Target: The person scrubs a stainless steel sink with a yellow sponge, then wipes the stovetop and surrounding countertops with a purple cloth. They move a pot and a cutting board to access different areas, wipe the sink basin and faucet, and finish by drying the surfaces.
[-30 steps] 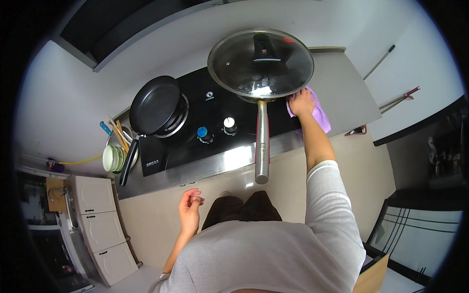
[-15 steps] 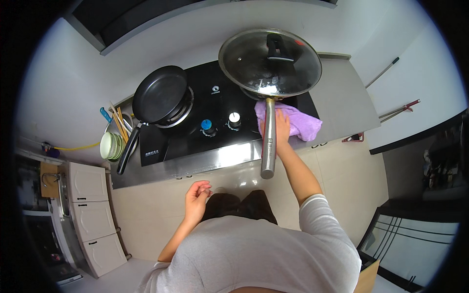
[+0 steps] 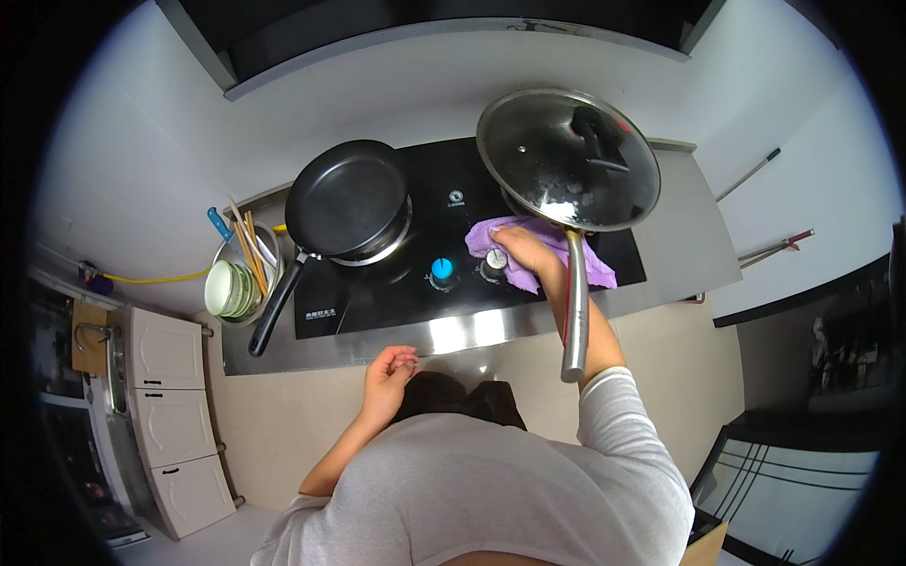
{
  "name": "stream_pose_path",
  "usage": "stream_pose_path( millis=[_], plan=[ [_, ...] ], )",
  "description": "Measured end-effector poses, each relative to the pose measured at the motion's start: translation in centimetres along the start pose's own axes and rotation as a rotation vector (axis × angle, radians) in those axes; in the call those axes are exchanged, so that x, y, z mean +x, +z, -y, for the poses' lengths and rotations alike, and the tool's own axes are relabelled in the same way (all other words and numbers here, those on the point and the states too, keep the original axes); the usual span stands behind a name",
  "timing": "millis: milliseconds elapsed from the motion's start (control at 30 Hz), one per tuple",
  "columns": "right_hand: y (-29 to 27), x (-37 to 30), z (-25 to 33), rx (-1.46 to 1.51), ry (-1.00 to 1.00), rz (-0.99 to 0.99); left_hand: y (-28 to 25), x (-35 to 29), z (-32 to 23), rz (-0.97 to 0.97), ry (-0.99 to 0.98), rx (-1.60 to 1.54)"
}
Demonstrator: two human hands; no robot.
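Observation:
My right hand presses a purple cloth onto the black glass hob, its fingers bunched on the cloth beside the white knob. My right forearm passes under the metal handle of a pan covered by a glass lid with a black grip. Part of the cloth lies below that pan, to the right of the handle. My left hand hangs in front of the counter edge, fingers loosely curled together, with nothing seen in it.
A black frying pan rests on the left burner, its handle jutting over the counter's front. Left of it, a basin holds green bowls, chopsticks and a blue-handled utensil. A blue knob sits on the hob.
My right hand has slid leftward with the cloth, from beside the lidded pan's handle toward the white knob. The whole view has shifted. My left hand keeps about the same pose.

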State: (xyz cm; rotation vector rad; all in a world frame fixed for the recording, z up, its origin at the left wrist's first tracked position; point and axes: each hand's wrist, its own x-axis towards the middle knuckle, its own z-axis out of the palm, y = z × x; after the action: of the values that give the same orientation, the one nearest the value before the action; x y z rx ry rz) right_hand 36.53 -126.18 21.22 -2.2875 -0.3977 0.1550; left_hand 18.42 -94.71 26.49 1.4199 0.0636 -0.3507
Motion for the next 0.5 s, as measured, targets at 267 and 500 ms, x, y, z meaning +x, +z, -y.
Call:
stream_pose_path(
  millis=[267, 500],
  plan=[
    [3.1, 4.5, 1.5, -0.139, 0.039, -0.049, -1.8, 3.1, -1.0, 0.061, 0.002, 0.033],
    [2.5, 2.7, 5.3, -0.416, -0.053, 0.054, -0.7, 4.6, -1.2, 0.215, -0.021, 0.148]
  ],
)
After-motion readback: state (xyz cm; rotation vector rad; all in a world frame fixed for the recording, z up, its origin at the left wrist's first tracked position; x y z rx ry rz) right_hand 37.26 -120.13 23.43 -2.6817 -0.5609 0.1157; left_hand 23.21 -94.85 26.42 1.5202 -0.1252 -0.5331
